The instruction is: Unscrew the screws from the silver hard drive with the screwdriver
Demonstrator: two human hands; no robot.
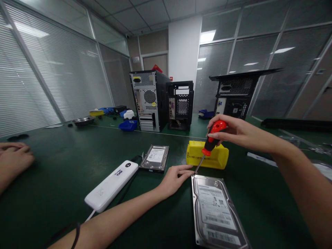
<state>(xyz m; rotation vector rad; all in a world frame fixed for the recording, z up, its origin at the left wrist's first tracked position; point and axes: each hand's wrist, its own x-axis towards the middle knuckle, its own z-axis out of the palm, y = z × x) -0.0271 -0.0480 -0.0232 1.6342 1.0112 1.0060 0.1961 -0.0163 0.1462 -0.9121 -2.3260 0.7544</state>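
A silver, rectangular metal hard drive (215,207) with a printed label lies near right on the dark-green worktop (155,224), before a yellow plastic bin (221,157). The raised right hand (232,128) grips a red-and-black screwdriver (212,138), its shaft slanting to the drive's far-left corner; the left hand (173,180) stretches there, whether pinching anything I cannot tell.

Green table (160,224): yellow bin (220,158); before bin, hard drive (216,207); left of bin, second drive (155,155), white device (112,186); behind bin, computer towers (149,98).
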